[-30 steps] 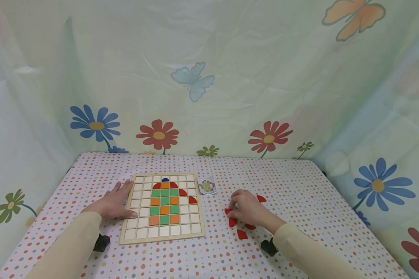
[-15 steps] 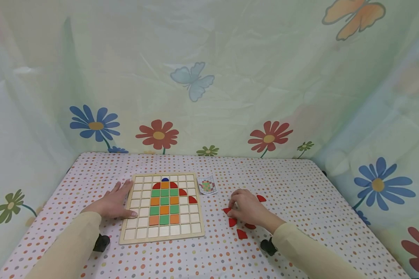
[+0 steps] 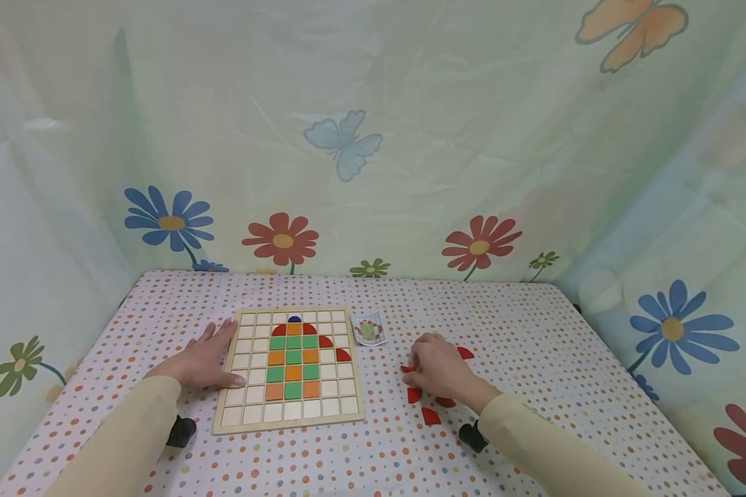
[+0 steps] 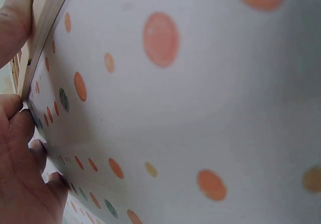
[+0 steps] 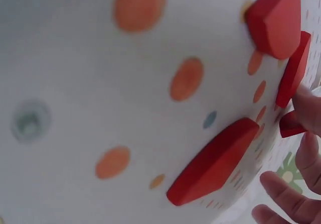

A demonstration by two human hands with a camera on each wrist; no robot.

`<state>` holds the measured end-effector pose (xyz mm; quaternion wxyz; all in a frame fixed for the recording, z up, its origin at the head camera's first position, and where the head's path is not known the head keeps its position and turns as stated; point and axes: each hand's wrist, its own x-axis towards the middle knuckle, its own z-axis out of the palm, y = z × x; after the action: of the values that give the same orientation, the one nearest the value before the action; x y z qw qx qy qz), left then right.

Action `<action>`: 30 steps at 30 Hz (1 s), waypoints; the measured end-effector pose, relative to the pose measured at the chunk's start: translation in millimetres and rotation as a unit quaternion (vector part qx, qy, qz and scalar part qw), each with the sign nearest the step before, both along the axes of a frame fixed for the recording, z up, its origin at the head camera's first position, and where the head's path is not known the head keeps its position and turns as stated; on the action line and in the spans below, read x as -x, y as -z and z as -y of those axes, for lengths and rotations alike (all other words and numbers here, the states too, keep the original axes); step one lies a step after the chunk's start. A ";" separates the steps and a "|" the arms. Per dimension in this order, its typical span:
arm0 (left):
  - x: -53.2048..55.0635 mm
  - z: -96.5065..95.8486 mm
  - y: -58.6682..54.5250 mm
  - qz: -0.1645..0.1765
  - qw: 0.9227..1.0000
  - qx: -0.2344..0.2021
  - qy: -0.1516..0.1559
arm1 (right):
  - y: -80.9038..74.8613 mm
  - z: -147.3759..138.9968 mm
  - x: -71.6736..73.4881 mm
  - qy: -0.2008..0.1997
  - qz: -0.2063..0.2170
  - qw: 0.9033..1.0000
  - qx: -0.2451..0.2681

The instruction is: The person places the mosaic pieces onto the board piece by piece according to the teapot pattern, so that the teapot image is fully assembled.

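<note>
My left hand (image 3: pixel 202 362) lies at the left edge of a wooden grid board (image 3: pixel 289 425), fingers spread along the rim and thumb resting on top. In the left wrist view, thumb and fingertips touch the board's side (image 4: pixel 42 30). On the board, green, orange and red pieces and a blue one form a pattern. To the right, my right hand (image 3: pixel 444 366) pinches a red quarter-round piece (image 5: pixel 291 125) between thumb and forefinger, its other fingers loose. Several similar red pieces lie around it, among them a near one (image 3: pixel 431 416) and a far one (image 3: pixel 465 353).
A small printed pattern card (image 3: pixel 369 330) lies against the board's right edge. The table wears a dotted cloth (image 3: pixel 503 310). A flowered curtain (image 3: pixel 373 207) hangs behind it and at both sides.
My right hand has lifted slightly, and the red quarter-round piece at its fingertips has tilted up from the cloth. The left hand and the board have stayed put.
</note>
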<state>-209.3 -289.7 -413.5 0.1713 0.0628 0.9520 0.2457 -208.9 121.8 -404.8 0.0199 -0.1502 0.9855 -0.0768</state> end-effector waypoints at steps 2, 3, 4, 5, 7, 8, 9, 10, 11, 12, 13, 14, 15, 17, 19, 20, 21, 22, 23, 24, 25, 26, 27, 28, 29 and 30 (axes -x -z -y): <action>-0.2 -0.1 0.1 0.001 1.000 0.000 0.001 | 0.2 0.7 0.1 0.001 0.009 1.000 0.001; -0.3 -0.3 0.0 0.001 1.000 0.000 0.002 | 0.2 0.8 0.1 0.001 0.013 1.000 0.003; -0.3 -0.5 -0.2 0.001 1.000 -0.001 0.002 | 0.3 0.9 0.0 0.001 0.018 1.000 0.005; -0.3 -0.7 -0.3 0.001 1.000 -0.001 0.003 | -0.2 0.8 -0.2 -0.001 0.022 1.000 0.009; 0.0 -0.8 -0.7 0.000 1.000 -0.002 0.004 | -1.4 0.2 -0.6 -0.004 0.027 1.000 0.015; 0.2 -0.9 -0.9 0.000 1.000 -0.003 0.005 | -2.5 -0.4 -0.8 -0.005 0.027 0.999 0.018; 0.3 -0.8 -1.0 0.000 1.000 -0.003 0.005 | -3.6 -0.9 -1.0 -0.005 0.026 0.999 0.019; 0.3 -0.7 -1.2 0.000 1.000 -0.002 0.005 | -5.0 -1.4 -1.4 -0.005 0.025 1.000 0.018; 0.3 -0.7 -1.3 0.000 1.000 -0.002 0.005 | -5.7 -1.9 -1.8 -0.004 0.023 1.000 0.016; 0.2 -0.6 -1.3 -0.001 1.000 -0.001 0.005 | -6.7 -2.3 -2.2 -0.003 0.021 1.000 0.012; 0.0 -0.6 -1.4 -0.001 1.000 -0.001 0.004 | -7.4 -2.7 -2.6 -0.001 0.021 1.000 0.009; -0.3 -0.6 -1.4 -0.001 1.000 -0.001 0.004 | -7.8 -2.9 -3.0 0.000 0.023 1.000 0.005; -0.8 -0.6 -1.3 0.000 1.000 -0.001 0.004 | -7.7 -3.0 -3.3 -0.002 0.026 1.000 0.003; -1.3 -0.7 -2.0 0.000 1.000 -0.002 0.004 | -7.0 -2.4 -3.5 -0.005 0.039 0.999 0.008; -1.7 -0.7 -2.3 0.001 1.000 -0.003 0.004 | -6.3 -1.5 -3.4 -0.008 0.053 0.998 0.018; -1.9 -0.7 -2.3 0.001 1.000 -0.003 0.004 | -6.3 -0.9 -3.3 -0.010 0.056 0.998 0.024; -2.0 -0.7 -2.3 0.001 1.000 -0.003 0.004 | -6.1 -0.4 -3.0 -0.012 0.059 0.998 0.029; -2.0 -0.6 -2.2 0.001 1.000 -0.002 0.004 | -6.2 0.0 -2.6 -0.016 0.061 0.997 0.033; -1.9 -0.5 -2.0 0.001 1.000 -0.002 0.005 | -6.5 0.2 -2.2 -0.021 0.064 0.997 0.036; -1.8 -0.5 -1.8 0.000 1.000 -0.001 0.005 | -6.9 0.4 -1.7 -0.027 0.069 0.996 0.038; -1.7 -0.4 -1.6 0.000 1.000 0.000 0.005 | -7.5 0.4 -1.3 -0.034 0.075 0.996 0.041; -1.6 -0.3 -1.5 0.000 1.000 0.000 0.005 | -8.1 0.5 -0.7 -0.041 0.084 0.995 0.043; -1.5 0.0 -1.0 -0.001 1.000 0.001 0.007 | -8.1 0.3 0.1 -0.048 0.093 0.994 0.044; -1.2 0.1 -1.0 -0.002 1.000 0.002 0.007 | -8.4 0.2 0.7 -0.056 0.100 0.992 0.045; -1.0 0.2 -1.1 -0.003 1.000 0.003 0.008 | -8.4 0.2 1.4 -0.060 0.107 0.991 0.046; -0.9 0.4 -1.0 -0.004 1.000 0.003 0.009 | -8.0 0.3 2.2 -0.063 0.109 0.991 0.045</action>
<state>-208.3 -290.1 -412.5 0.1703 0.0717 0.9528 0.2407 -211.1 121.6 -396.8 0.1258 -0.2035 0.9615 -0.1352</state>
